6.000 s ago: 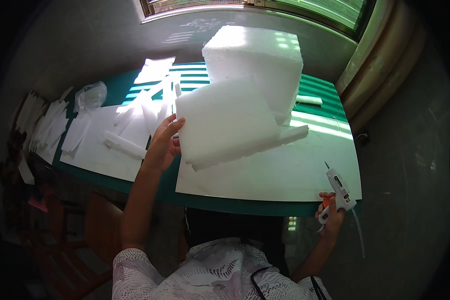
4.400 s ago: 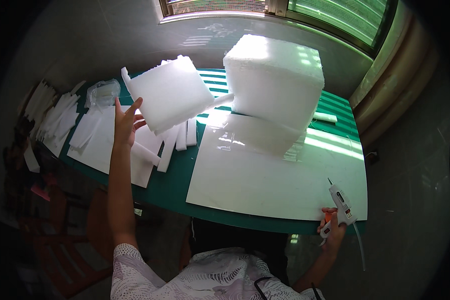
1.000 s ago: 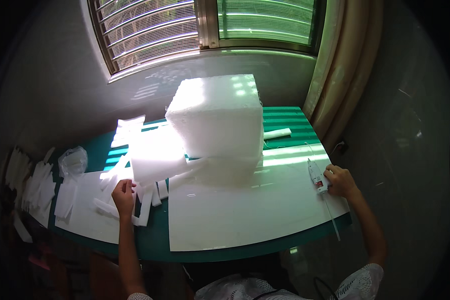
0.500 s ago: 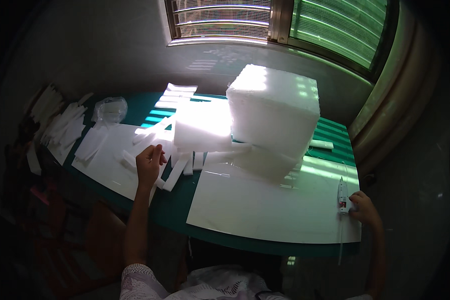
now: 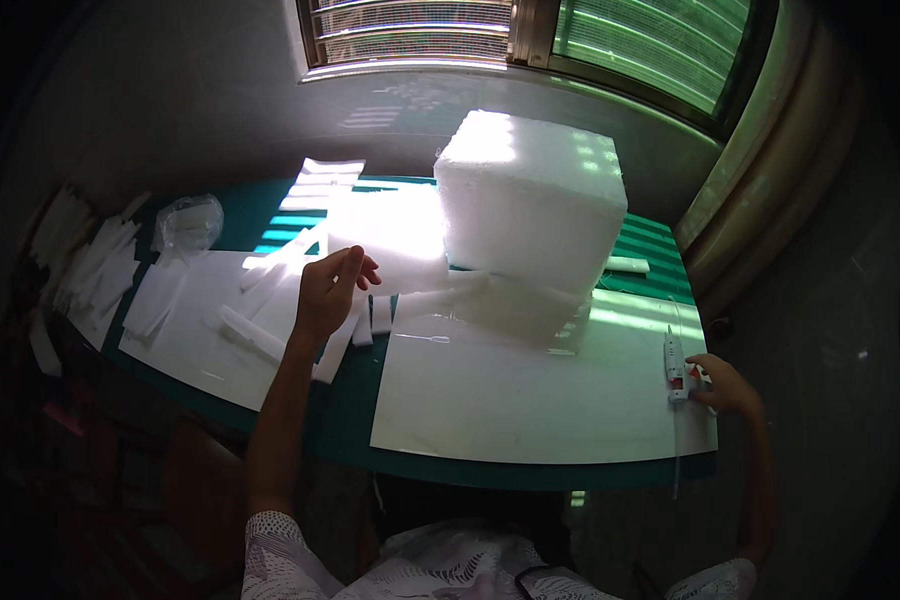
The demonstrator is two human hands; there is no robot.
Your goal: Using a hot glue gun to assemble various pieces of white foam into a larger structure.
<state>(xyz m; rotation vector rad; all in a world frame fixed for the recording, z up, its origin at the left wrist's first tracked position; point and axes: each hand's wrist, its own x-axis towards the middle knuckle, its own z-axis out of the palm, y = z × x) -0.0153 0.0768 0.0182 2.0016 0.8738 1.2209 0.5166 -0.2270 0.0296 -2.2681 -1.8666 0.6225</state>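
Note:
My left hand [image 5: 332,290] is raised in front of a small, brightly sunlit white foam block [image 5: 385,225]. Its fingers are loosely bent and apart, with nothing visible in them. My right hand [image 5: 725,385] is at the right edge of a large white board [image 5: 530,410], its fingers curled round the handle of a white hot glue gun [image 5: 674,365] with a red part. The gun's nozzle points away from me, and a thin pale stick or cord trails from its back over the board's near edge. A big white foam cube [image 5: 530,190] stands at the board's far side.
White foam strips [image 5: 255,333] lie on a second board [image 5: 200,340] at the left. A clear plastic bag [image 5: 188,222] and a heap of strips [image 5: 100,265] sit farther left on the green table [image 5: 330,425]. A wooden chair [image 5: 205,465] stands below.
My left hand has moved right and up toward the small foam block, and its fingers have loosened. My right hand stays at the glue gun. The whole view has shifted slightly.

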